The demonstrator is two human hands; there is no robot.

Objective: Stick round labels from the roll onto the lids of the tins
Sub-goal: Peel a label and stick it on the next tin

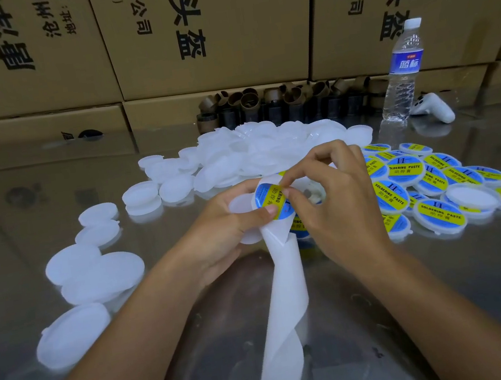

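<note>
the left hand point(225, 225) grips a blank lid point(240, 205) and the backing strip point(287, 297), its thumb pressing on the blue-and-yellow label point(268, 198). the right hand point(330, 198) pinches the label's far edge. the label sits over the lid, between both hands; the roll point(311, 194) is half hidden behind the right hand. whether the label is free of the strip yet is hard to tell. to do it well, peel at a shallow angle, touch only the rim, centre it, then smooth from one edge outward.
</note>
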